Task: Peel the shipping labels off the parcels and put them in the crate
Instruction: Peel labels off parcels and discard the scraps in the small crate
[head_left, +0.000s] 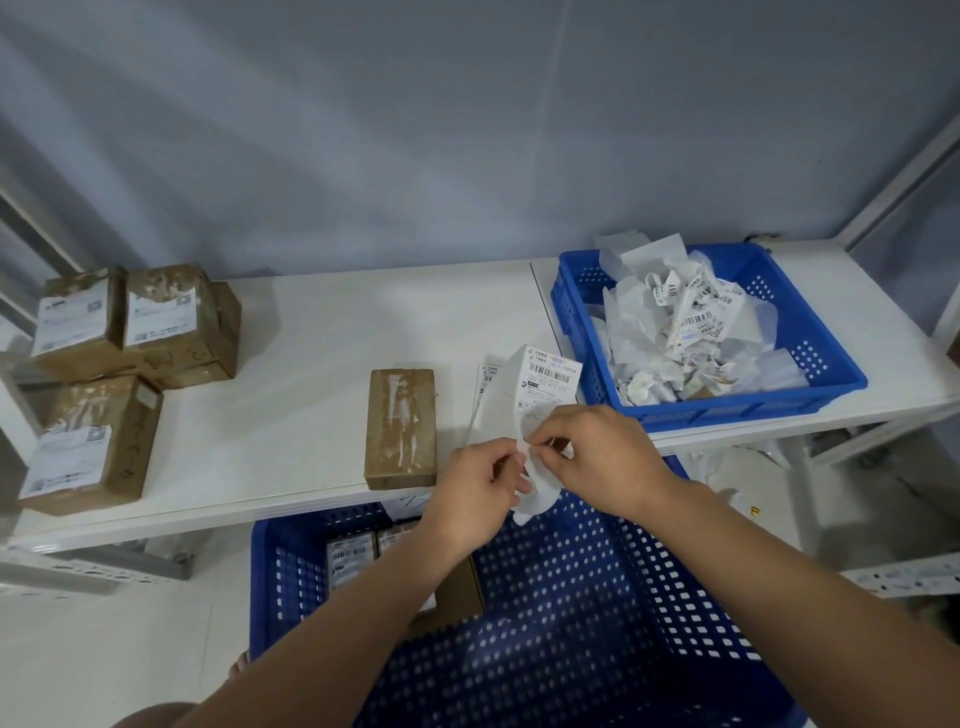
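The fingertips (511, 457) of my left hand (478, 493) are pinching the lower edge of the label (550, 379), thumb and forefinger pressed together on the paper. My right hand (597, 457) is coming in from the other side, and its fingertips (540, 447) are pinching the same edge just beside the left ones. The other fingers of both hands are curling loosely underneath.

The label is standing up from the pinch with its barcode side facing me. A curl of white paper is hanging down below my hands. I am holding it over the front edge of the shelf (291, 364), between a parcel (400, 428) and the small crate (727, 405).

That parcel is lying flat on the shelf just left of my left hand, showing bare brown tape on top. The small crate is sitting on the shelf to the right, near the label but not touching it, and crumpled scraps (675, 332) are filling it.

Three labelled parcels (88, 441) are sitting well apart at the left end of the shelf. Below my forearms, a big crate (597, 597) is holding more boxes (350, 561).
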